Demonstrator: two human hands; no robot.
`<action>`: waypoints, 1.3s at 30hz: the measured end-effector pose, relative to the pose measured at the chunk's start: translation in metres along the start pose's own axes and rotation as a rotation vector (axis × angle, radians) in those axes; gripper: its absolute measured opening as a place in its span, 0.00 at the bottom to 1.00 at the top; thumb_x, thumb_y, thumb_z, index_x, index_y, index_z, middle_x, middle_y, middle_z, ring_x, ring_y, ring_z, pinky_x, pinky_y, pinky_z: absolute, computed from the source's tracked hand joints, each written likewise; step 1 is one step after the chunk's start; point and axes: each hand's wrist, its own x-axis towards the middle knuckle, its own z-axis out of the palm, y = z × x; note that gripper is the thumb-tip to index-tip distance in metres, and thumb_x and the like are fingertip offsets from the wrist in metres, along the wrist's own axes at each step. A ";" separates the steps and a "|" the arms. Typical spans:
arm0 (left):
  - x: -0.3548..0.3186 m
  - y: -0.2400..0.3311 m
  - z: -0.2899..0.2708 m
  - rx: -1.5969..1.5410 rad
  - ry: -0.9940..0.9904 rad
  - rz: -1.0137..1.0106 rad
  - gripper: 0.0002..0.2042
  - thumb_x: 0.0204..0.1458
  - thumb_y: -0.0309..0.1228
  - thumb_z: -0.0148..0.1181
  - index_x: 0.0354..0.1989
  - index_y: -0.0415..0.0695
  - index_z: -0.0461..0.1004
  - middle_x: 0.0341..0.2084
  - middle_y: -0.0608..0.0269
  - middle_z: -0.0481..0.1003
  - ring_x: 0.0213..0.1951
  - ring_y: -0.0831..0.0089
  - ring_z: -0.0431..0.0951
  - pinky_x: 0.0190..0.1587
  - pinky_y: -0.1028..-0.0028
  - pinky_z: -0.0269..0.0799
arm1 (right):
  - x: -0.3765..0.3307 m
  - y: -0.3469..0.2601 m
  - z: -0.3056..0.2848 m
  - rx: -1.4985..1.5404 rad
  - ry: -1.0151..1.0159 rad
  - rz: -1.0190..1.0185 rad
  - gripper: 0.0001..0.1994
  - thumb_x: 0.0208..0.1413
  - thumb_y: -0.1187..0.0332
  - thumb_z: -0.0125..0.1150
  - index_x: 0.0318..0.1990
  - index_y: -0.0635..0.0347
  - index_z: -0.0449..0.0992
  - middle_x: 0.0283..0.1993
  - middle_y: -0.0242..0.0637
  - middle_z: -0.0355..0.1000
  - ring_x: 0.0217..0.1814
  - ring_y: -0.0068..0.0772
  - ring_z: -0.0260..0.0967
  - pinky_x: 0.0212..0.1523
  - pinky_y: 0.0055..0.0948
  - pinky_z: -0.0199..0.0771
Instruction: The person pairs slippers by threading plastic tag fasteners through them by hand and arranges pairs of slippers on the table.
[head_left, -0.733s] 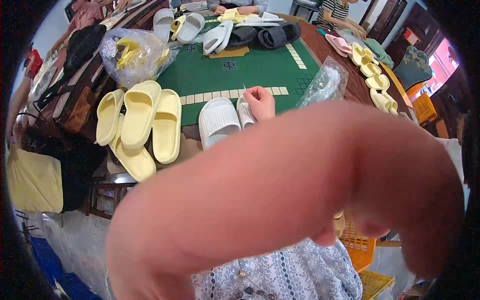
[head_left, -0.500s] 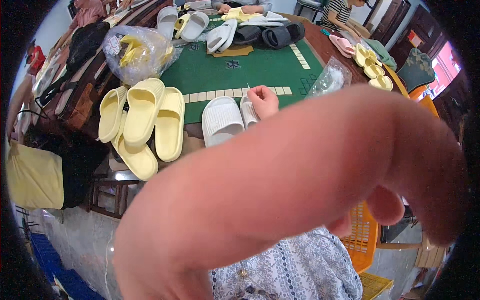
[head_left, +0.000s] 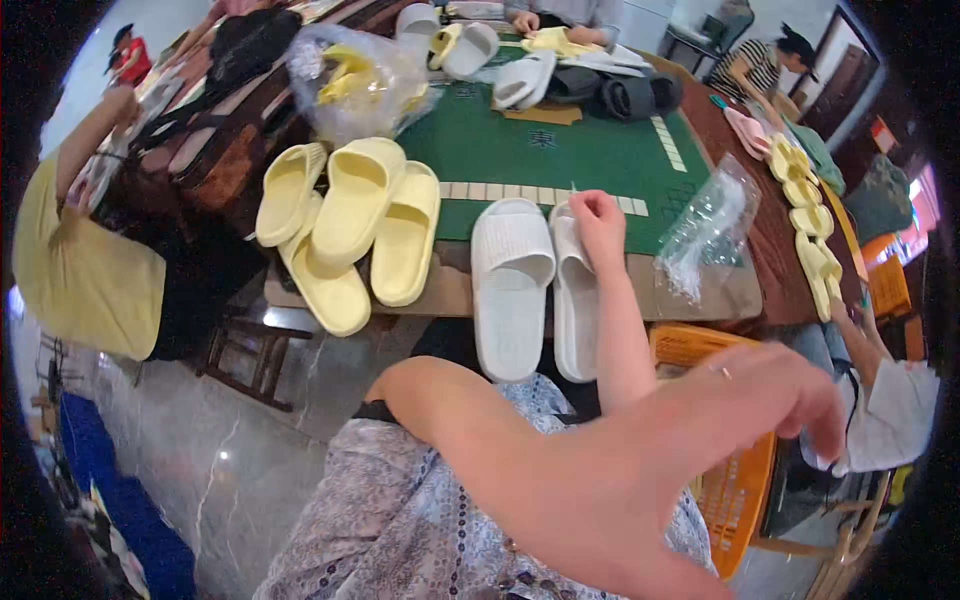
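Note:
My right hand [head_left: 600,222] pinches a thin pale strand [head_left: 574,187], its kind too small to make out. It rests at the toe strap of a light grey slipper [head_left: 575,330]. A second grey slipper [head_left: 513,315] lies close on its left, both at the table's near edge. Close to the camera, my left hand [head_left: 690,430] reaches across my body to the right, over an orange plastic basket [head_left: 745,510]. A ring shows on it; its thumb and fingers are apart, and it appears to hold nothing. Several yellow slippers [head_left: 405,240] lie overlapped to the left.
A clear bag of white strands [head_left: 690,250] lies to the right on the green table mat [head_left: 470,150]. Farther back are a bag with yellow items [head_left: 365,85] and dark slippers [head_left: 640,97]. Yellow slippers [head_left: 800,190] line the right edge. Other people sit around.
My left arm has swung lower, uncovering the grey slippers and my right forearm. The view has shifted, so the table sits farther right. My right hand stays pinched at the grey slipper's strap.

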 end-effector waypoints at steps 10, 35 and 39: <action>-0.009 0.003 0.007 0.154 0.192 0.409 0.44 0.39 0.57 0.72 0.58 0.36 0.64 0.51 0.61 0.65 0.46 0.71 0.69 0.47 0.72 0.66 | -0.002 0.004 0.007 0.024 -0.028 0.015 0.07 0.54 0.69 0.65 0.34 0.64 0.77 0.28 0.26 0.73 0.29 0.15 0.65 0.32 0.20 0.68; -0.135 -0.197 -0.090 1.604 0.483 -0.885 0.26 0.50 0.53 0.59 0.32 0.36 0.75 0.24 0.48 0.77 0.27 0.51 0.79 0.30 0.58 0.76 | 0.002 -0.005 0.001 0.345 0.156 0.089 0.05 0.56 0.69 0.63 0.36 0.61 0.77 0.30 0.22 0.70 0.31 0.13 0.61 0.32 0.18 0.62; -0.137 -0.195 -0.094 1.544 0.497 -0.868 0.17 0.52 0.43 0.58 0.28 0.38 0.76 0.23 0.47 0.77 0.26 0.51 0.79 0.30 0.55 0.76 | -0.001 -0.016 -0.013 0.549 0.100 0.254 0.09 0.56 0.66 0.63 0.40 0.59 0.77 0.31 0.24 0.71 0.27 0.12 0.59 0.26 0.16 0.57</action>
